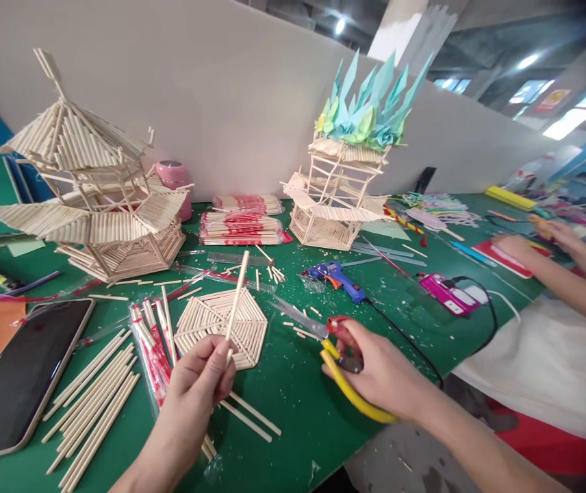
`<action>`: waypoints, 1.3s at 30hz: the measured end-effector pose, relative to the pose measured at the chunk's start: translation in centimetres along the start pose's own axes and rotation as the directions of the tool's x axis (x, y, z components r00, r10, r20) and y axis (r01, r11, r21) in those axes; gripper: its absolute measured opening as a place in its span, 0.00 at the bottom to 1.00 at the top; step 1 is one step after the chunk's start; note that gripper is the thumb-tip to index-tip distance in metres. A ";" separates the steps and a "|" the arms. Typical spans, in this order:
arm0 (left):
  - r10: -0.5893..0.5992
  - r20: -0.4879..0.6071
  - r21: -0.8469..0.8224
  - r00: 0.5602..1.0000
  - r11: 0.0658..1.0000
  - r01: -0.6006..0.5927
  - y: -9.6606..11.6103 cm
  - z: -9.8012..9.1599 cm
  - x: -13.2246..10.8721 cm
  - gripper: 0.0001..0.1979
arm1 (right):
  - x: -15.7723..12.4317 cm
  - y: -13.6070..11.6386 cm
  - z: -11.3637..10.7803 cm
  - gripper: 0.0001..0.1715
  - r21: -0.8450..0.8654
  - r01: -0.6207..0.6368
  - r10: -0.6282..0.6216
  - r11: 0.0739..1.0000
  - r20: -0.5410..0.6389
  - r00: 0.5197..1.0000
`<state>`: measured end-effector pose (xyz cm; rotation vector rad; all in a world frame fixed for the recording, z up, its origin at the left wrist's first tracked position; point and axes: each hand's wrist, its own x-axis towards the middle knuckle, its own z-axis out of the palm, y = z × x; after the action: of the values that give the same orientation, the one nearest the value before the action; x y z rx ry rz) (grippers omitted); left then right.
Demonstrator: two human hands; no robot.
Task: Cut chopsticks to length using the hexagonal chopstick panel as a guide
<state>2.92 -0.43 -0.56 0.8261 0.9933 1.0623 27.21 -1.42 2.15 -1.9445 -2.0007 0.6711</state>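
My left hand [203, 373] pinches a wooden stick [238, 291] near its lower end, the stick standing almost upright. In my right hand [375, 363] are scissors [303, 320] with yellow and red handles, their blades aimed left toward the stick but apart from it. Behind the left hand lies a flat octagon-like panel [195, 325] made of sticks, partly hidden by the hand and the stick. Loose sticks [92, 404] are spread on the green table [318, 424] to the left. Beside them are red-and-clear wrapped sticks [149, 349].
Two stick pavilions, one large [113, 233] and one topped with blue paper [334, 212], stand along the wall. A blue glue gun [339, 279], pink device [450, 294], phone [26, 370] and stick packs [241, 227] lie around. At right, another person's hands [516, 248] are at work.
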 end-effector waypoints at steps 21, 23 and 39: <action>0.402 0.368 0.835 0.838 0.253 -0.488 -0.9 -0.5 -0.5 0.10 | 2.6 -7.0 2.0 0.12 -0.505 0.618 -0.707 0.603 0.022 0.707; 0.348 0.308 0.819 0.886 0.376 -0.432 -0.5 -0.5 -0.4 0.10 | 3.4 -6.7 2.4 0.12 -0.536 0.628 -0.727 0.564 0.040 0.686; 0.180 0.117 0.667 0.977 0.714 -0.212 0.8 -0.7 0.2 0.13 | 4.4 -6.7 3.9 0.09 -0.562 0.603 -0.775 0.566 -0.115 0.621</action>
<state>2.10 0.02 -0.13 1.5833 1.3014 0.8397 19.24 2.50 1.63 -1.0842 -2.5515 -0.3974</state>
